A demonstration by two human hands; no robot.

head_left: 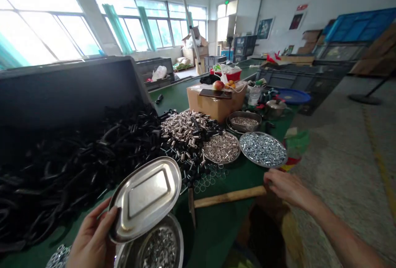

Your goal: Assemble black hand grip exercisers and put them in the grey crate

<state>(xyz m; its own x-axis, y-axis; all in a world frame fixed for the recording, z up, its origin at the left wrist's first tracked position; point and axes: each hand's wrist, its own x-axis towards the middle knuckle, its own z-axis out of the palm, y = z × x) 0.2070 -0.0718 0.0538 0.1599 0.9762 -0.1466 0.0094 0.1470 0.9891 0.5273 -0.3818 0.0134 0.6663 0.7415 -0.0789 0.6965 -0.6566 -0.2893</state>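
Observation:
My left hand [94,235] grips the rim of an oval stainless-steel lid [148,195], tilted with its recessed panel facing up. Partly beneath it is a metal dish [178,239] containing small shiny metal parts. My right hand [286,187] is closed at the end of the wooden handle of a hammer [229,197], whose head points toward the dish. Several thin metal rings [204,183] lie beyond the hammer. Farther back are a plate of small metal pins [222,147] and a plate of zinc-coloured nuts [262,149].
Black plastic parts [77,169] spill from a large dark bin [68,86] on the left. A heap of springs [185,129] lies before a cardboard box [204,103] with fruit and a phone on it. The green table's right edge borders the floor [346,148].

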